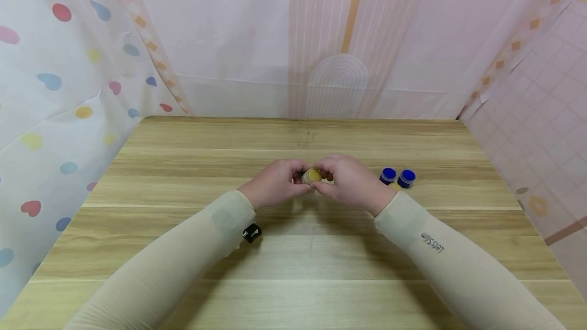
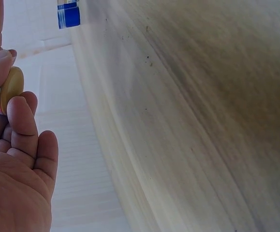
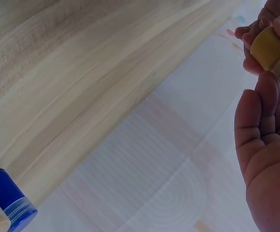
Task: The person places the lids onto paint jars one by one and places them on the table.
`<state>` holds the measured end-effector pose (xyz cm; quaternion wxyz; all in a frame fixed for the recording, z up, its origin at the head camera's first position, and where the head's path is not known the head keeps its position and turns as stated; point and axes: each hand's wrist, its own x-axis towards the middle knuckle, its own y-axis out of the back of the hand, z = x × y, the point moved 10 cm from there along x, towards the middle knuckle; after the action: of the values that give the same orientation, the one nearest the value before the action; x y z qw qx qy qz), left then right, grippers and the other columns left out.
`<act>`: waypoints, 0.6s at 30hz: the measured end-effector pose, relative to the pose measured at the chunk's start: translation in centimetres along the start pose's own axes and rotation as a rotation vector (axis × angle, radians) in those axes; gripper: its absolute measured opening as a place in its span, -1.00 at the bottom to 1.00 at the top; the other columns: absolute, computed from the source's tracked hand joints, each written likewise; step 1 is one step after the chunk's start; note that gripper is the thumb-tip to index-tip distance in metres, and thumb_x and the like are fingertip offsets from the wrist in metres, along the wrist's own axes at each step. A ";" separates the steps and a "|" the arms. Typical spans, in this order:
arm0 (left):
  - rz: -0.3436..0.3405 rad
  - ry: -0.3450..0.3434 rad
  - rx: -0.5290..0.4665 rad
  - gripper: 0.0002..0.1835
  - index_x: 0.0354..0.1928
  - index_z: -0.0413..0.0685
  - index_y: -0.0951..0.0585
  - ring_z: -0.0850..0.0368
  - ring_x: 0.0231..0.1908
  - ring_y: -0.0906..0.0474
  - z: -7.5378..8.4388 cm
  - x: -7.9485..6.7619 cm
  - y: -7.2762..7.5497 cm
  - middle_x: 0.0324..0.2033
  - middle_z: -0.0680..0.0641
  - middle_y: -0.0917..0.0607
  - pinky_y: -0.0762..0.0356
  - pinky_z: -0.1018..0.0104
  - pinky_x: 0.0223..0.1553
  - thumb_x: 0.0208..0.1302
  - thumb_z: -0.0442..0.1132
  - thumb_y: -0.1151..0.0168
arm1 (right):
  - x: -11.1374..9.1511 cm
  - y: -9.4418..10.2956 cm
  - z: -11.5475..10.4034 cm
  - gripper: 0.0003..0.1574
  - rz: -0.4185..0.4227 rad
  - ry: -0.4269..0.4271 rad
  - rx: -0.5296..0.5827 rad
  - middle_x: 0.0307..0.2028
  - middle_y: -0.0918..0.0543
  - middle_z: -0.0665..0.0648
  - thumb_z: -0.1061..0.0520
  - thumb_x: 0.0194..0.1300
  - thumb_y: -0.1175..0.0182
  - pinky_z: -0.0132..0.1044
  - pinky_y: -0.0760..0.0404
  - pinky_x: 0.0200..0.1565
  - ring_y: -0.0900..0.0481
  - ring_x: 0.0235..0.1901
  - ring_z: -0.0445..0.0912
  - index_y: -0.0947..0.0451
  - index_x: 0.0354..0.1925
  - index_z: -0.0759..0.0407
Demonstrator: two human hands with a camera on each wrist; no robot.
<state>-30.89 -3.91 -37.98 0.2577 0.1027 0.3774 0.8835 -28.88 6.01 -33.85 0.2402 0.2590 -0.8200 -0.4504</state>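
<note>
Both hands meet over the middle of the table around a small yellow jar [image 1: 313, 175] with a ribbed band and a printed label. My left hand [image 1: 278, 181] pinches it from the left with thumb and fingers. From the other side, my right hand [image 1: 347, 180] holds it between thumb and fingertips. In the right wrist view the jar's yellow part [image 3: 265, 48] is tilted, a thumb pressed on it, with right-hand fingertips right at the ribbed band. The left wrist view shows left-hand fingertips against the yellow end [image 2: 15, 87].
Two small blue jars, a nearer-in one [image 1: 388, 174] and another [image 1: 406, 178], stand right of the right hand. A yellow jar [image 1: 395, 186] beside them is partly hidden by the right wrist. A small black item [image 1: 251, 232] shows beside the left sleeve. Patterned cloth [image 1: 229, 39] borders the wooden table.
</note>
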 end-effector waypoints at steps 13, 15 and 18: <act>0.011 0.000 0.003 -0.81 -0.07 -0.07 -0.70 0.22 -0.37 -0.56 0.0 0.0 0.0 -0.36 0.05 -0.70 -0.57 0.34 -0.30 0.37 -0.20 -0.46 | -0.1 0.1 0.0 -0.46 0.012 0.038 -0.015 0.08 -0.74 0.13 0.16 0.34 -0.45 -0.15 -0.71 0.03 -0.71 -0.04 0.00 -0.63 0.25 0.21; 0.011 0.001 0.006 -0.81 -0.06 -0.07 -0.70 0.21 -0.37 -0.56 0.0 0.0 0.0 -0.36 0.05 -0.70 -0.57 0.34 -0.30 0.37 -0.19 -0.46 | -0.1 0.1 0.0 -0.49 0.012 0.039 -0.011 0.05 -0.74 0.12 0.17 0.35 -0.44 -0.15 -0.71 0.02 -0.71 -0.04 0.03 -0.64 0.24 0.21; 0.008 0.001 0.007 -0.79 -0.04 -0.08 -0.69 0.22 -0.36 -0.56 0.0 0.0 0.0 -0.34 0.04 -0.70 -0.57 0.34 -0.29 0.38 -0.19 -0.45 | -0.1 0.1 0.0 -0.52 0.014 0.040 -0.009 0.02 -0.74 0.12 0.18 0.36 -0.43 -0.15 -0.71 0.02 -0.72 -0.04 0.05 -0.66 0.21 0.21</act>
<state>-30.87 -3.90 -37.94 0.2538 0.1046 0.3801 0.8833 -28.80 6.10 -33.77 0.2609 0.2610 -0.8148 -0.4471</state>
